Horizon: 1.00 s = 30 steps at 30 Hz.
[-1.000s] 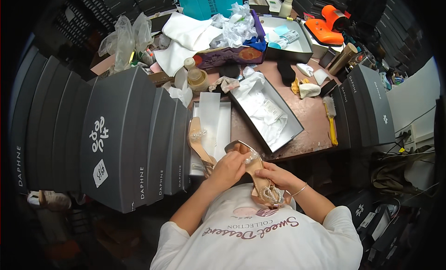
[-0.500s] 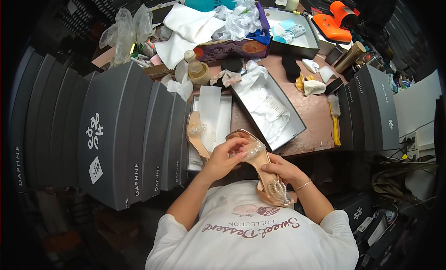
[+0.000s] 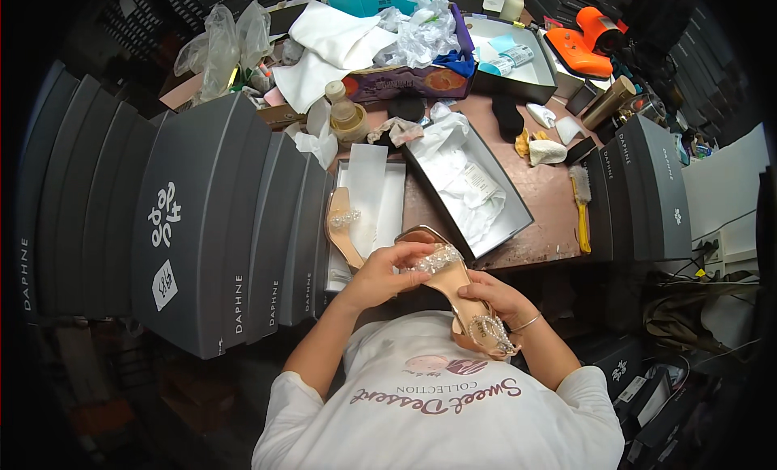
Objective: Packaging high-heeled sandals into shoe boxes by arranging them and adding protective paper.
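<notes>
Over my lap I hold a beige sandal (image 3: 456, 290) with a clear, pearl-studded front strap and a pearl-trimmed ankle strap, its toe pointing away from me. My left hand (image 3: 387, 273) is closed at the front strap, fingertips on the pearls. Around the right side of the midsole, my right hand (image 3: 495, 297) is closed with its thumb on the insole. A matching sandal (image 3: 341, 219) lies in an open shoebox (image 3: 392, 196) on the left, along with a translucent white sheet (image 3: 366, 179). What the hidden fingers touch underneath cannot be seen.
A second open shoebox (image 3: 524, 224) with white tissue sits tilted just beyond the sandal. Dark shoeboxes (image 3: 190, 227) stand stacked at left, others (image 3: 639, 195) at right. A yellow-handled brush (image 3: 583, 215), a pump bottle (image 3: 346, 118) and a purple carton (image 3: 405, 83) are on the table.
My left fingers have shifted slightly along the pearl strap. The sandal's heel end has turned a little, showing more of the insole inside the ankle strap. My right hand keeps its hold.
</notes>
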Motion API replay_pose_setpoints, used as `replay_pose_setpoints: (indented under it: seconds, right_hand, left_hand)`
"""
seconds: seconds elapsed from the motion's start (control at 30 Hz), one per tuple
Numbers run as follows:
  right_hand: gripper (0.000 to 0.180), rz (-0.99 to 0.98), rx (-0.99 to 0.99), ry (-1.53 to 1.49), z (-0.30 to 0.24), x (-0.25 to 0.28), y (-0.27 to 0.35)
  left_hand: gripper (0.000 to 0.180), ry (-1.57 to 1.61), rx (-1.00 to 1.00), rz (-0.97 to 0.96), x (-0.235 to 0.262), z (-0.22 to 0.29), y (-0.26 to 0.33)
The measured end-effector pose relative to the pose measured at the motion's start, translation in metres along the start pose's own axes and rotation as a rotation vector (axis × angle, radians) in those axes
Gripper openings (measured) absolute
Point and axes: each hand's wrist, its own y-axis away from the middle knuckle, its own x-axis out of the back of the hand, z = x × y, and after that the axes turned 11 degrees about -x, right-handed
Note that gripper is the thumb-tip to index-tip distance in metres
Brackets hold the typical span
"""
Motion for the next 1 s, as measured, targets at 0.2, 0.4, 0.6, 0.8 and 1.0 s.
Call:
replay_pose_setpoints:
  seconds: [0.2,0.4,0.6,0.8,1.0]
  right_hand:
    - [0.035,-0.01,0.055,-0.232,0.012,0.007,-0.01]
    - [0.03,0.08,-0.04,-0.467,0.007,-0.011,-0.006]
    - [0.039,0.065,-0.165,-0.419,0.008,-0.037,-0.005]
    - [0.04,0.761,0.728,0.848,0.002,0.0,-0.004]
    - [0.043,0.486,0.945,1.29,-0.063,-0.037,0.014]
  left_hand:
    - [0.051,0.211,-0.148,0.379,-0.004,-0.011,-0.003]
    - [0.061,0.329,-0.073,0.619,-0.045,-0.038,0.014]
    - [0.035,0.92,0.155,0.547,-0.06,-0.069,-0.002]
    - [0.034,0.708,-0.068,0.451,-0.055,-0.054,-0.013]
    - [0.044,0.403,-0.144,0.332,-0.043,-0.03,-0.028]
